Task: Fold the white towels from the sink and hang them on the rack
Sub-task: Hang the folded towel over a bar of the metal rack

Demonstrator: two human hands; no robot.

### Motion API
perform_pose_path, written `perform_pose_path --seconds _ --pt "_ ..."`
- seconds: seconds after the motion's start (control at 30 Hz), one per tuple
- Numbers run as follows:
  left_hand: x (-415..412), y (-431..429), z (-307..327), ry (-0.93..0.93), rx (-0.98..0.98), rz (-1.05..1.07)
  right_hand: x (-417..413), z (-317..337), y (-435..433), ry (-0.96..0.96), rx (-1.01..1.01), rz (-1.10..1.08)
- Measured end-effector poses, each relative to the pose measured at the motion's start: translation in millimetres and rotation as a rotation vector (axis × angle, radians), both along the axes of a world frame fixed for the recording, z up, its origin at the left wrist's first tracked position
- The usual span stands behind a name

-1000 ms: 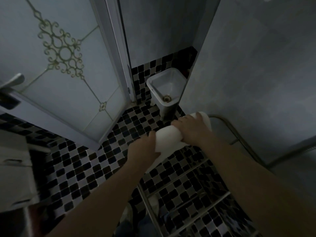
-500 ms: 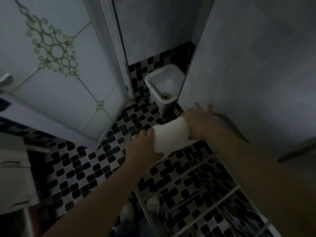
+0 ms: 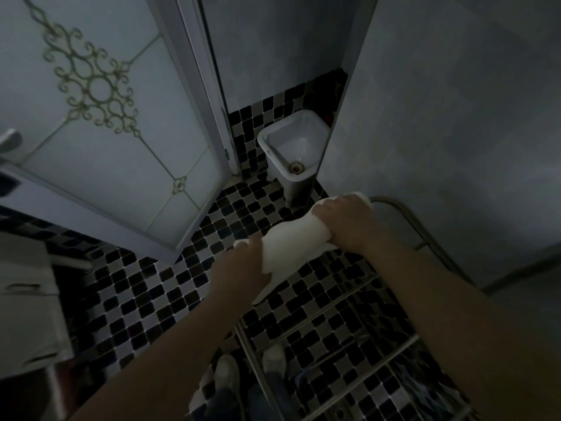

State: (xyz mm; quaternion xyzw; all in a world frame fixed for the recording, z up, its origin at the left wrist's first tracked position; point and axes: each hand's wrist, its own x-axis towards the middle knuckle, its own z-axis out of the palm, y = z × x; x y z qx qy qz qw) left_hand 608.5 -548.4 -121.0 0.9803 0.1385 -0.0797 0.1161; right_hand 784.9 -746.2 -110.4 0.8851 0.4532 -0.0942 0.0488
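Observation:
A folded white towel [image 3: 291,241] lies draped over the top bar of a metal towel rack [image 3: 406,217] fixed to the grey wall on the right. My right hand [image 3: 349,220] grips the towel's upper end, fingers curled over it near the rack's bend. My left hand [image 3: 243,265] holds the towel's lower left end, its fingers hidden behind the cloth. A flap of towel hangs down below the bar. More rack bars [image 3: 328,305] run lower down.
A small white floor basin [image 3: 291,150] stands in the corner ahead. An ornate glass door [image 3: 100,123] stands on the left. The floor [image 3: 145,293] is black-and-white mosaic tile. A white cabinet [image 3: 27,299] sits at the far left. My shoes [image 3: 224,375] show below.
My right hand, spread flat on the wall side half a second ago, has curled back over the towel's upper end. The towel now sits more stretched along the bar.

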Motion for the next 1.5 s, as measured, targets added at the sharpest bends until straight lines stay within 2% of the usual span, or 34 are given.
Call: perform_pose_path --seconds 0.1,0.13,0.2,0.23,0.27,0.33,0.37,0.4,0.5,0.6,0.67,0.73,0.8,0.87,0.93,1.0,1.13,1.37,1.5 --pt "-8.2 7.7 -6.8 -0.046 -0.016 -0.027 7.1 1.2 -3.1 0.049 -0.063 -0.001" --pt "-5.7 8.7 -5.9 -0.046 -0.071 -0.033 8.3 3.2 -1.5 0.077 -0.083 0.003" --pt "3.0 15.0 -1.5 0.019 -0.323 0.059 15.3 11.8 3.6 0.159 -0.147 -0.019" --pt "11.1 20.4 0.5 0.077 -0.521 0.189 19.7 20.1 6.3 0.234 -0.173 -0.077" --pt "21.1 27.9 1.9 0.122 -0.747 0.405 24.4 28.9 10.6 0.334 -0.164 -0.168" --pt "38.1 46.8 3.4 0.211 -1.118 0.952 39.6 39.6 22.7 0.525 -0.057 -0.376" --pt "41.1 53.5 4.0 0.262 -1.221 1.110 49.2 41.0 28.5 0.558 -0.012 -0.470" --pt "41.8 55.2 6.4 0.332 -1.268 1.178 59.7 39.7 32.8 0.546 0.000 -0.565" --pt "39.9 49.9 6.0 0.466 -1.243 1.116 84.4 19.1 34.9 0.421 -0.122 -0.795" --pt "46.3 45.0 1.3 0.386 -1.264 1.089 91.2 1.3 36.4 0.504 -0.300 -0.799" --pt "49.2 49.2 -10.4 0.212 -1.218 1.030 95.9 -2.6 34.4 0.500 -0.221 -0.817" --pt "48.0 54.0 -19.8 0.028 -1.099 0.965 101.7 -5.1 27.6 0.422 -0.031 -0.834" --pt "44.1 57.2 -25.8 -0.083 -0.997 0.927 98.7 -4.2 21.9 0.364 0.144 -0.822" --pt "40.3 55.9 -28.3 -0.177 -1.007 0.940 90.3 -1.5 18.5 0.333 0.260 -0.790" --pt "33.9 54.6 -32.4 -0.272 -0.937 0.950 84.4 0.5 14.2 0.303 0.341 -0.761" --pt "27.2 55.2 -36.2 -0.301 -0.856 0.927 83.2 2.0 9.9 0.277 0.351 -0.776" --pt "24.6 55.3 -44.2 -0.232 -0.876 0.938 82.7 2.6 11.0 0.256 0.301 -0.804" --pt "21.6 57.3 -43.2 -0.343 -0.770 0.894 81.8 -0.4 5.3 0.234 0.328 -0.771" --pt "19.0 54.0 -46.9 -0.273 -0.776 0.929 79.7 -4.2 6.9 0.232 0.296 -0.815"
